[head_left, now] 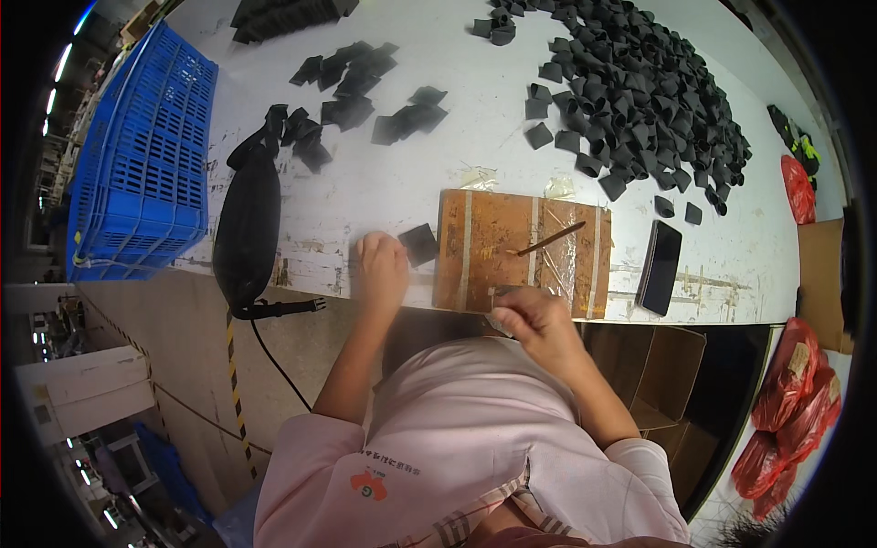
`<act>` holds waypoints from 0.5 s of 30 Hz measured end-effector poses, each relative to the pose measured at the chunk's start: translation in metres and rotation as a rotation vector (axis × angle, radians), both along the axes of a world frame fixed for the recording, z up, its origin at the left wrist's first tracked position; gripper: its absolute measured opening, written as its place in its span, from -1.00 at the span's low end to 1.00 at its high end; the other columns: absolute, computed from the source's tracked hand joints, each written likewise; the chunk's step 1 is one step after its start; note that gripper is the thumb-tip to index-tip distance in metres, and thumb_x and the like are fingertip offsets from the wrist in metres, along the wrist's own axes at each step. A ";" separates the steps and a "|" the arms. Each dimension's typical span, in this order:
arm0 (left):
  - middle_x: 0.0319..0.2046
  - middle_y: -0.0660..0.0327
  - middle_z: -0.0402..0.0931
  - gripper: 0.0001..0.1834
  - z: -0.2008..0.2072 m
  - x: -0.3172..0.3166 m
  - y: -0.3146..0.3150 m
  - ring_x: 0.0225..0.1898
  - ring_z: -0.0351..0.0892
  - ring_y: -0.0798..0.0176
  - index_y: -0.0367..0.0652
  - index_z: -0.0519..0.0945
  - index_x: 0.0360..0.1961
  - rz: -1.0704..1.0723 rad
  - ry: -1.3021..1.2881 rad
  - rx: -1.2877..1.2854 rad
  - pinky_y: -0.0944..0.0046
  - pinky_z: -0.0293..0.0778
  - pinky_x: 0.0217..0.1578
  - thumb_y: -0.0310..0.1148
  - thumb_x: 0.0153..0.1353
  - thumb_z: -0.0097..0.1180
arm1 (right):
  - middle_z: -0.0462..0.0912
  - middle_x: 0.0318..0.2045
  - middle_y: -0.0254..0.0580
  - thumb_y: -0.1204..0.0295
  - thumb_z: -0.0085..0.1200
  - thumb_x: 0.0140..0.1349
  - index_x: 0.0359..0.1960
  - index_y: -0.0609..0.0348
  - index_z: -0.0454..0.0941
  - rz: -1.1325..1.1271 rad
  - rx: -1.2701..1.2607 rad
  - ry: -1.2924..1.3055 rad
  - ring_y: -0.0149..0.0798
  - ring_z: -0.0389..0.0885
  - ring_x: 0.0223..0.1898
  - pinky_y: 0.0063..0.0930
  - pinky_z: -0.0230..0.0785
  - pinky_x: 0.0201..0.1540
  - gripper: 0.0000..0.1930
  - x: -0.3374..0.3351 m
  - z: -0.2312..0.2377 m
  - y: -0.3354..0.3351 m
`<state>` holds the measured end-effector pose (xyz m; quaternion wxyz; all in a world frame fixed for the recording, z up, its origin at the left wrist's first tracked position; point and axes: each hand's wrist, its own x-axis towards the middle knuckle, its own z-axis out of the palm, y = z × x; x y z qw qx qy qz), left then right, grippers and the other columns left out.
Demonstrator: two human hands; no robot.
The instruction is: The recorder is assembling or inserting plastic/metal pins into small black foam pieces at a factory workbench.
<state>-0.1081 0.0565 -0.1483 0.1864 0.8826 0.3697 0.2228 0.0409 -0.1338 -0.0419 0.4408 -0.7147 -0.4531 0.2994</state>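
Note:
My left hand (382, 269) rests at the table's near edge with its fingers curled, against the left corner of a flat dark square piece (419, 245). Just right of that piece lies a worn brown wooden board (493, 239) with strips of clear tape. Over the board's near edge, my right hand (541, 327) is closed in a pinch, and a small dark tip (503, 290) shows at its fingers; its kind cannot be made out. A thin brown stick (557, 236) lies slantwise on the board.
Beyond the board a large heap of black folded fabric-like pieces (639, 100) spreads to the right. Loose dark pieces (352, 82) lie far left. A black bag-like bundle (248, 224) and a blue plastic crate (151, 155) stand left. A phone (660, 268) lies right of the board.

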 end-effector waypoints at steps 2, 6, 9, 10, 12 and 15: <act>-0.33 0.04 0.34 -0.78 0.002 0.005 -0.005 -0.22 0.30 -0.04 -0.20 0.45 -0.34 0.063 -0.028 0.005 0.09 0.27 -0.20 -0.42 -0.07 0.11 | 0.53 -0.55 0.00 0.45 0.04 0.06 -0.45 0.29 0.50 -0.020 -0.026 -0.063 -0.06 0.53 -0.51 -0.31 0.37 -0.45 -0.87 -0.007 0.000 0.005; -0.36 0.03 0.34 -0.79 0.013 0.018 -0.011 -0.24 0.31 -0.04 -0.21 0.44 -0.39 0.096 0.052 0.066 0.08 0.26 -0.21 -0.50 -0.11 0.16 | 0.53 -0.52 0.05 0.42 0.05 0.05 -0.44 0.29 0.49 -0.033 -0.046 -0.074 0.01 0.52 -0.49 -0.27 0.37 -0.43 -0.84 -0.010 -0.011 0.005; -0.50 0.14 0.39 -0.87 0.009 0.020 -0.010 -0.45 0.40 0.16 -0.23 0.43 -0.44 0.052 -0.121 -0.007 0.24 0.34 -0.39 -0.56 -0.06 0.11 | 0.53 -0.53 0.04 0.38 0.07 0.05 -0.42 0.31 0.48 -0.059 -0.049 -0.056 0.01 0.52 -0.48 -0.29 0.37 -0.42 -0.80 -0.011 -0.009 0.003; -0.50 0.14 0.39 -0.87 0.013 0.022 -0.013 -0.45 0.40 0.16 -0.23 0.43 -0.44 0.047 -0.120 -0.007 0.24 0.34 -0.39 -0.56 -0.06 0.11 | 0.52 -0.54 0.02 0.37 0.08 0.04 -0.41 0.32 0.47 -0.089 -0.042 -0.051 0.00 0.51 -0.48 -0.31 0.37 -0.40 -0.78 -0.011 -0.006 0.003; -0.57 0.28 0.40 -0.92 0.033 0.027 -0.027 -0.58 0.37 0.43 -0.24 0.42 -0.45 -0.061 -0.416 -0.798 0.42 0.32 -0.53 -0.59 0.02 0.07 | 0.52 -0.55 -0.02 0.35 0.08 0.05 -0.40 0.34 0.46 -0.183 0.063 -0.094 -0.02 0.51 -0.48 -0.32 0.37 -0.38 -0.76 -0.010 0.004 0.009; -0.52 0.32 0.41 -0.89 0.088 0.042 -0.061 -0.55 0.35 0.53 -0.25 0.41 -0.39 -0.249 -0.457 -1.261 0.51 0.35 -0.52 -0.59 0.04 0.05 | 0.50 -0.56 -0.22 0.35 0.06 0.10 -0.40 0.34 0.44 -0.332 0.211 -0.042 -0.25 0.48 -0.49 -0.45 0.35 -0.38 -0.76 -0.007 0.000 0.009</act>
